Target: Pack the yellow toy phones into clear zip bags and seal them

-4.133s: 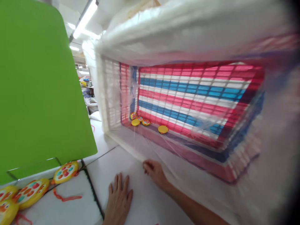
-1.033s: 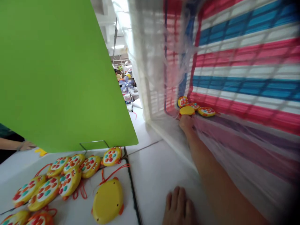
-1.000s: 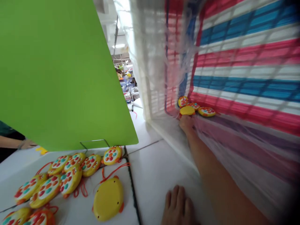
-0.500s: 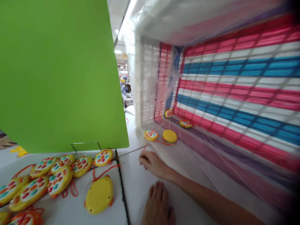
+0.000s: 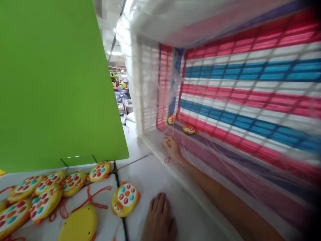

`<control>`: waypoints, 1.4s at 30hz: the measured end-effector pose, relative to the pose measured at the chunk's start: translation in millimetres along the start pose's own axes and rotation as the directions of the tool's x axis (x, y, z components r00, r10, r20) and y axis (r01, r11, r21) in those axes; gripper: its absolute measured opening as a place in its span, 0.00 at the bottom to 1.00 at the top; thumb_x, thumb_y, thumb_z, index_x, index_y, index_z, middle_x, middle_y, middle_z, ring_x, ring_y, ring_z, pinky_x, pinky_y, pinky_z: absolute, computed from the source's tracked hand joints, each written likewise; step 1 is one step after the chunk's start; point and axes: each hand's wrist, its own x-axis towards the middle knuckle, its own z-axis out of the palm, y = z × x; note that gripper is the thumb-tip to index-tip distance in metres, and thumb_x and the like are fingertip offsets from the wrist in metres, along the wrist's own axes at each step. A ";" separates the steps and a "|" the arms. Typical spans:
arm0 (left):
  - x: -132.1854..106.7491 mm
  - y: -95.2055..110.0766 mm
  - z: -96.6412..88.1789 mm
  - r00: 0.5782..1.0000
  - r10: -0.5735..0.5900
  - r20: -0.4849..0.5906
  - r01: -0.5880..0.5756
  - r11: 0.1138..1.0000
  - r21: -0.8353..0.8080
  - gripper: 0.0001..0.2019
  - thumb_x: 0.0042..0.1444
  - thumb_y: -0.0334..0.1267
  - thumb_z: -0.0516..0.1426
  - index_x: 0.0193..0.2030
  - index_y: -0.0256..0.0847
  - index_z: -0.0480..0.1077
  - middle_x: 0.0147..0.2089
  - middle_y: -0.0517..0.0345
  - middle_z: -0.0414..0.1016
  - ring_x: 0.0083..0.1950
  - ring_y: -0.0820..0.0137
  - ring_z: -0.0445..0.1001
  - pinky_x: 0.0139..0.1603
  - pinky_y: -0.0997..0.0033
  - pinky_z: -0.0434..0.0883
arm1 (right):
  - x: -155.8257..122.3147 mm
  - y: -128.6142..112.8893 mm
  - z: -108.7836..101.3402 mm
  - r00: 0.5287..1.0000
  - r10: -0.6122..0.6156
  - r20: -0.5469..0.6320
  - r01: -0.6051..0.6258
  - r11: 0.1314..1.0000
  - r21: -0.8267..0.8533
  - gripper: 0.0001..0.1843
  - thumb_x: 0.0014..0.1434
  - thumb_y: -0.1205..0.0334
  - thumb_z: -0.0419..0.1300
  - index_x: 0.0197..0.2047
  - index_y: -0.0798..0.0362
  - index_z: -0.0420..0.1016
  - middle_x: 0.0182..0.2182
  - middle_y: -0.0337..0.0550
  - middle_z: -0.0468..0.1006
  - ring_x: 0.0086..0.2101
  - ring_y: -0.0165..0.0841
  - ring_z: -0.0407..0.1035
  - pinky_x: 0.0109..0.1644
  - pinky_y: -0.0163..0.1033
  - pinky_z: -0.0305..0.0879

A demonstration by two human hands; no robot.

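Note:
My right hand [image 5: 173, 149] reaches into the lined crate on the right, its fingers closed on a yellow button toy [image 5: 168, 142] that is mostly hidden; an orange cord loop hangs below. My left hand [image 5: 158, 217] lies palm down on the white table, fingers stretched out and holding nothing. Left of it is a yellow animal-shaped toy [image 5: 126, 199] with its coloured buttons facing up. A second toy [image 5: 79, 225] lies back side up nearer the front. Inside the crate, two more toys, one in the corner [image 5: 172, 119] and one beside it [image 5: 189, 129], rest farther in.
A tall green board [image 5: 57, 83] stands at the left behind a wire holder [image 5: 77, 156]. Several similar toys [image 5: 45, 202] with orange cords cover the table's left side. The crate [image 5: 140, 83] has plastic film and striped red, white and blue sheeting.
My right hand has moved from the table into the crate and closed on a toy. Another toy now lies button side up beside my left hand. The view has shifted slightly right.

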 end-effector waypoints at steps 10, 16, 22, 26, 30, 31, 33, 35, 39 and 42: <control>0.3 -6.5 9.8 0.983 0.128 -0.130 -0.103 0.977 0.186 0.17 0.49 0.41 0.54 0.46 0.37 0.66 0.51 0.45 0.72 0.51 0.58 0.70 0.45 0.61 0.71 | 60.7 151.0 -24.0 0.942 0.235 -0.240 -0.305 0.898 -0.318 0.29 0.58 0.63 0.48 0.62 0.62 0.48 0.62 0.64 0.45 0.53 0.51 0.57 0.50 0.51 0.57; -9.5 -28.8 23.6 0.958 0.261 -0.114 -0.225 0.939 0.262 0.19 0.53 0.43 0.54 0.50 0.36 0.63 0.51 0.43 0.70 0.53 0.59 0.68 0.45 0.65 0.70 | 82.6 179.5 -25.7 0.938 0.242 -0.248 -0.324 0.865 -0.382 0.30 0.59 0.55 0.47 0.62 0.57 0.49 0.60 0.60 0.50 0.54 0.53 0.55 0.50 0.55 0.56; -9.9 -30.1 19.0 0.960 0.275 -0.051 -0.247 0.920 0.303 0.20 0.54 0.48 0.52 0.49 0.37 0.64 0.50 0.43 0.72 0.52 0.60 0.70 0.43 0.66 0.71 | 88.0 191.1 -30.2 0.971 0.170 -0.169 -0.236 0.796 -0.557 0.21 0.63 0.57 0.41 0.53 0.57 0.63 0.50 0.56 0.65 0.45 0.44 0.63 0.41 0.46 0.59; -2.9 -13.9 12.5 0.987 0.163 -0.005 -0.155 0.949 0.274 0.21 0.52 0.50 0.53 0.47 0.37 0.65 0.51 0.43 0.72 0.51 0.57 0.71 0.44 0.62 0.73 | 77.4 182.9 -30.3 0.982 0.096 -0.161 -0.172 0.800 -0.574 0.22 0.63 0.55 0.42 0.51 0.60 0.65 0.48 0.58 0.66 0.45 0.44 0.61 0.42 0.44 0.57; 0.3 -3.6 14.2 0.997 -0.012 0.081 -0.006 0.974 0.226 0.24 0.50 0.53 0.54 0.48 0.38 0.66 0.55 0.43 0.69 0.54 0.55 0.69 0.49 0.58 0.72 | 69.8 172.9 -28.3 0.989 0.016 -0.146 -0.102 0.789 -0.606 0.24 0.60 0.51 0.49 0.49 0.63 0.67 0.54 0.60 0.61 0.52 0.46 0.53 0.49 0.43 0.52; 0.6 -2.8 15.3 0.993 -0.032 0.110 0.009 0.979 0.206 0.24 0.50 0.52 0.54 0.48 0.38 0.66 0.55 0.43 0.68 0.55 0.54 0.68 0.50 0.57 0.71 | 68.9 171.5 -27.5 0.990 0.005 -0.144 -0.093 0.789 -0.608 0.25 0.60 0.50 0.50 0.51 0.63 0.66 0.56 0.60 0.58 0.53 0.47 0.52 0.50 0.43 0.51; 0.9 -2.2 16.8 0.987 -0.046 0.156 0.021 0.988 0.154 0.23 0.50 0.52 0.54 0.48 0.38 0.66 0.56 0.43 0.68 0.56 0.53 0.67 0.52 0.56 0.70 | 68.8 171.1 -25.5 0.986 0.010 -0.164 -0.108 0.789 -0.604 0.30 0.60 0.48 0.49 0.57 0.63 0.58 0.60 0.62 0.51 0.55 0.49 0.49 0.49 0.46 0.50; 1.3 -1.3 16.6 0.981 -0.069 0.181 0.051 0.993 0.103 0.23 0.51 0.52 0.54 0.49 0.38 0.66 0.57 0.43 0.67 0.57 0.53 0.66 0.53 0.56 0.69 | 70.8 173.6 -23.9 0.983 0.056 -0.175 -0.149 0.796 -0.586 0.35 0.60 0.45 0.46 0.62 0.60 0.50 0.62 0.65 0.45 0.56 0.54 0.47 0.48 0.50 0.49; 3.0 4.2 9.2 0.965 -0.140 0.224 0.138 0.990 0.025 0.24 0.52 0.51 0.54 0.51 0.37 0.64 0.60 0.44 0.63 0.60 0.54 0.61 0.58 0.54 0.63 | 79.0 182.8 -21.3 0.982 0.161 -0.099 -0.189 0.828 -0.528 0.36 0.60 0.39 0.41 0.62 0.55 0.53 0.59 0.65 0.52 0.56 0.52 0.49 0.44 0.51 0.48; 6.0 8.8 0.5 0.957 -0.139 0.254 0.146 0.989 -0.009 0.23 0.53 0.48 0.53 0.52 0.36 0.63 0.61 0.44 0.61 0.61 0.55 0.59 0.60 0.54 0.61 | 81.9 188.2 -16.8 0.981 0.097 -0.166 -0.168 0.854 -0.492 0.40 0.57 0.37 0.42 0.57 0.65 0.62 0.50 0.72 0.63 0.53 0.49 0.55 0.41 0.49 0.47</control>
